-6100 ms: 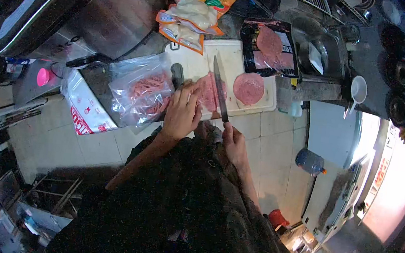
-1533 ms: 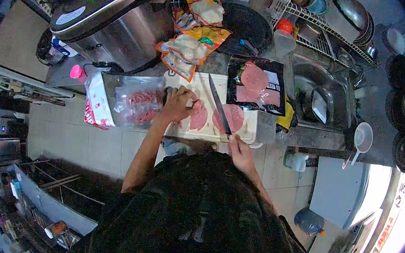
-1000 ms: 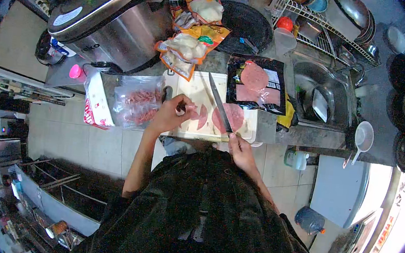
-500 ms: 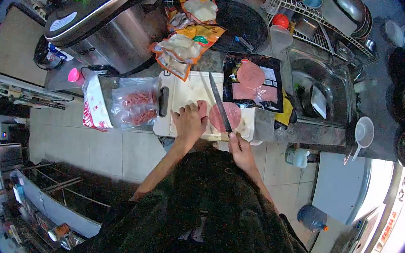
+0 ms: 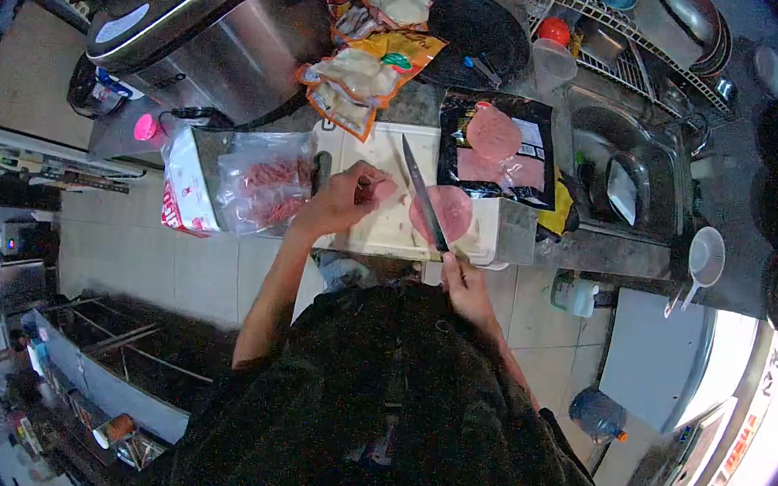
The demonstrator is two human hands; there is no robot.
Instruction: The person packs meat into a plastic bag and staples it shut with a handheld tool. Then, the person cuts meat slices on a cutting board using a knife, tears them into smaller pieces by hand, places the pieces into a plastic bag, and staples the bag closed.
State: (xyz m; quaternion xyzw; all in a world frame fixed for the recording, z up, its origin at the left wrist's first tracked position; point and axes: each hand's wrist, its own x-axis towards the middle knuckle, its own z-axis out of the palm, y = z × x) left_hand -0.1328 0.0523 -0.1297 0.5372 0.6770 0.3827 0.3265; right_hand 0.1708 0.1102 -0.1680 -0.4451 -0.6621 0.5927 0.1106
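Observation:
My right hand (image 5: 468,293) grips the handle of a long knife (image 5: 421,181), its blade lying over a round pink ham slice (image 5: 455,214) on the white cutting board (image 5: 361,149). Left of the blade, my left hand (image 5: 341,201) is raised over the board with its fingers closed on a small ham piece (image 5: 383,189). Behind the board's right side lies an opened black ham package (image 5: 537,188) with more ham slices on it. Bags of shredded pink meat (image 5: 265,192) lie to the left of my left hand.
Orange bags of pale food (image 5: 370,73) lie behind the board, near a black round plate (image 5: 475,37). A large steel cooker (image 5: 228,52) stands back left. At right are a sink (image 5: 630,146), a dish rack (image 5: 620,68) and a white strainer (image 5: 707,257).
My left hand has moved left and lifted from the ham, carrying a small piece away. The knife stays over the round slice in my right hand. The camera view has shifted slightly.

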